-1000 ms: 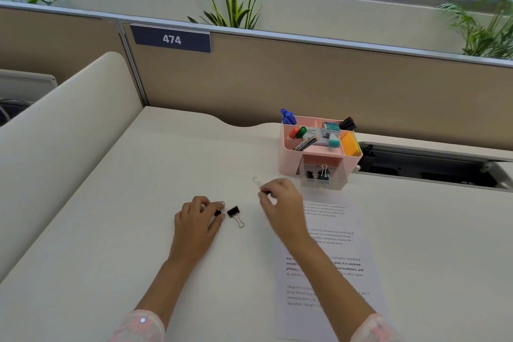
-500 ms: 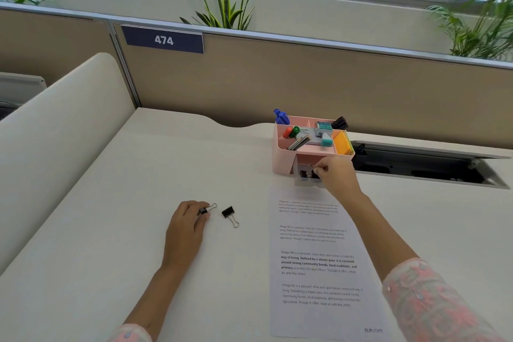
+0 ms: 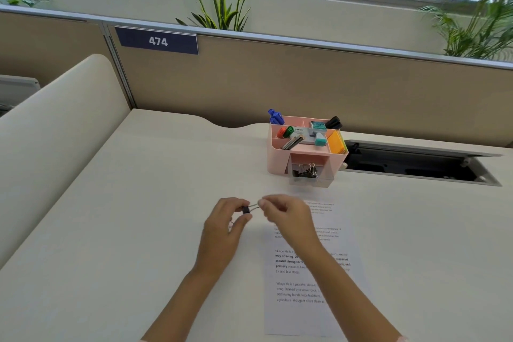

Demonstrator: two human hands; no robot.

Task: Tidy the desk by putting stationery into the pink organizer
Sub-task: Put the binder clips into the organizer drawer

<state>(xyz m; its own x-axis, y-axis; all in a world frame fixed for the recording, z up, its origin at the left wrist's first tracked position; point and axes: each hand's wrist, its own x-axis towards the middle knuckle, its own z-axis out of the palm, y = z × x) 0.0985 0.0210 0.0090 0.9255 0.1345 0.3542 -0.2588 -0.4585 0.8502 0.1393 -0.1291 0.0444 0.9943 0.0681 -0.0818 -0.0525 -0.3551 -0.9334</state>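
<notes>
My hands blur, and the binder clip [image 3: 246, 209] between them is a small dark smudge just above the desk [image 3: 138, 203], near the printed sheet [image 3: 313, 272], which my right forearm partly covers. My left hand [image 3: 222, 228] pinches its black body; my right hand [image 3: 286, 216] pinches its wire handle. The pink organizer [image 3: 277, 158] stands farther back, its clear front drawer [image 3: 311, 176] open with more clips inside.
</notes>
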